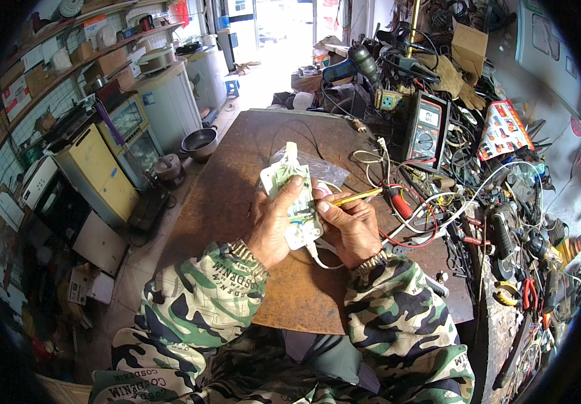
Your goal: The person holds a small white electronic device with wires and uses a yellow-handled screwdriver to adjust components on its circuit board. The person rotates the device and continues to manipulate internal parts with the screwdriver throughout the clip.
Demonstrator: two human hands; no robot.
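My left hand [272, 227] is closed round an opened white device [302, 234], its thumb pressed across the front. A pale circuit board shows inside the casing, and a white cord leaves its lower end. My right hand [351, 227] sits close against the device's right edge, pinching a slim yellow pencil-like tool [361, 196]. One end of that tool points away to the right; its other end is hidden by my fingers. Under the device's far end lies a clear plastic bag [325, 170] on the brown table [216, 195].
A multimeter [427, 131] stands upright at the table's far right. Its red lead runs to a red-handled tool [400, 204] among tangled white cables [445, 205]. Pliers [529, 294] and heaped tools fill the right side. A black pan [199, 143] is beyond the table's left edge.
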